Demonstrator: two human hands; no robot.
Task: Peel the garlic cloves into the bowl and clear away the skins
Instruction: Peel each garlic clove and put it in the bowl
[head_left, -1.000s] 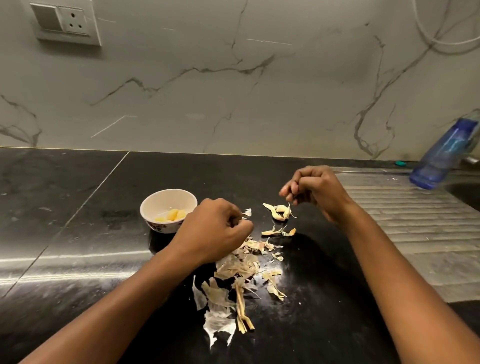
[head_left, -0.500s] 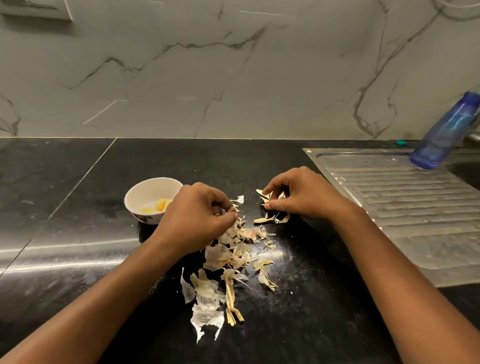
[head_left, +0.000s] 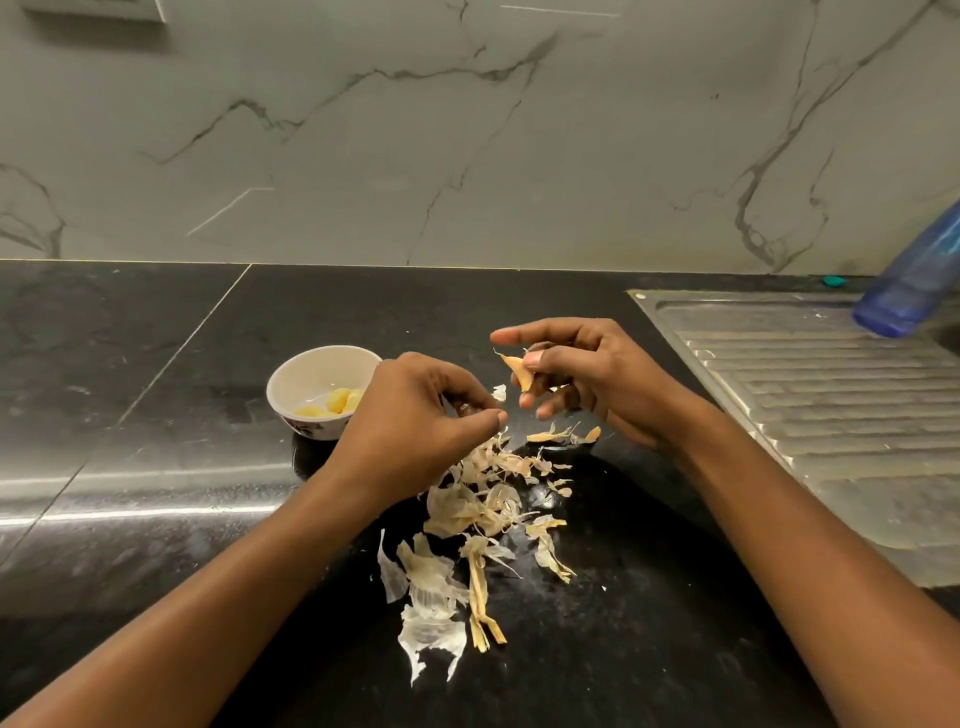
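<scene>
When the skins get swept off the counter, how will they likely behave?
The skins look thin, curled and papery, so probably light and floppy. They lie as separate flakes on the counter, so a push would likely scatter them rather than move them together.

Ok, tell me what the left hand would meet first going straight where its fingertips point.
Probably the right hand, its lower fingertips just across a small gap; depth unclear.

Noted for your record: your left hand (head_left: 415, 415), just right of the bowl (head_left: 301, 379), and your right hand (head_left: 587, 374), further right of it, are bare. Your left forearm (head_left: 234, 597) and right forearm (head_left: 779, 545) are bare along their whole visible length. The right thumbnail is short and plain.
</scene>
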